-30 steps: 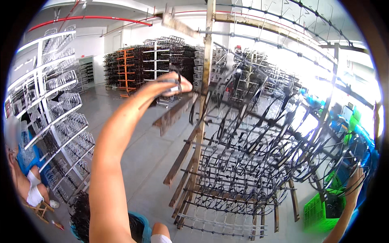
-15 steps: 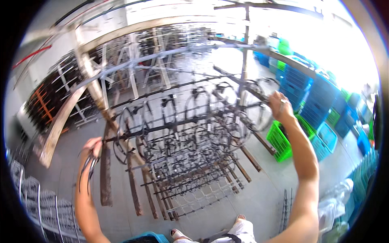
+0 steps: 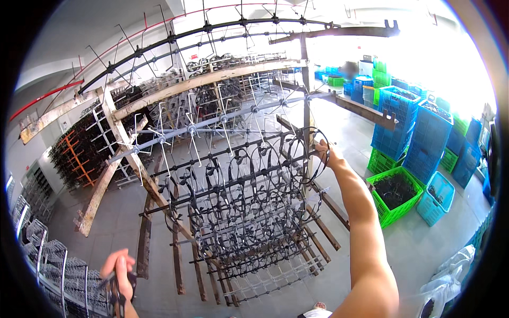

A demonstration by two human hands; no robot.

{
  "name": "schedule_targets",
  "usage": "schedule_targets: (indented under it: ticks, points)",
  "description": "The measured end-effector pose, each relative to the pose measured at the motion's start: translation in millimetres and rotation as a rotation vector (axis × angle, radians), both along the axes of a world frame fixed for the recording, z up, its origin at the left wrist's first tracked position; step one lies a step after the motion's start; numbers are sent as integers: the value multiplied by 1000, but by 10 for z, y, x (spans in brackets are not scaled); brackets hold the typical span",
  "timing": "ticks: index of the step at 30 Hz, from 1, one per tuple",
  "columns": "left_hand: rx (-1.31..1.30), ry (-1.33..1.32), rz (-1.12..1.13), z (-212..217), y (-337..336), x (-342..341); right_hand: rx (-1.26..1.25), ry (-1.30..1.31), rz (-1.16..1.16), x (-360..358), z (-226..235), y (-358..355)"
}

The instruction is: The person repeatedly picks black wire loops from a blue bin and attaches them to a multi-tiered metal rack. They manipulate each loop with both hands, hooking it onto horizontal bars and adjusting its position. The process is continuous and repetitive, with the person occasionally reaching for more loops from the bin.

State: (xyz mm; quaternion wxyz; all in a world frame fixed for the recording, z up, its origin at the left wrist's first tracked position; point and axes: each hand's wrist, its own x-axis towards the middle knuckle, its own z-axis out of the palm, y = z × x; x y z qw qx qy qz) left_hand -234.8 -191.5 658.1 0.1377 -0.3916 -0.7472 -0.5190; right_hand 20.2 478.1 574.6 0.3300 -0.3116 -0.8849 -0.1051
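Observation:
A rack with a worn metal frame stands before me, its tiers filled with dark bars and hanging hoops. My right hand is closed at the right end of a black bar; a thin black hoop partly surrounds the fingers. More black hoop-like parts hang along this bar. Down at the lower left, my left hand is away from the rack, fingers closed around several thin dark strips. Motion blurs these strips, so their exact kind is unclear.
Bars with wire hooks cross the rack's upper part. Arms with notched ends jut toward me. To the right are a green crate of dark parts and stacked blue crates. Wire racks line the left side.
My left hand has left the bar's left end and dropped lower, still with the dark strips. The bar now sits lower in the rack; my right hand has shifted left in view.

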Motion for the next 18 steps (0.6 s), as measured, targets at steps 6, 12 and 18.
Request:
schedule_targets:
  ticks: [6, 12, 18]
  points:
    - [479, -365, -311, 340, 972, -124, -239, -186, 27, 374, 123, 101]
    - [689, -549, -224, 666, 1241, -504, -1140, 844, 766, 6, 1034, -216]
    - [598, -825, -270, 726, 1709, -1246, -1306, 944, 782, 43, 1951, -165]
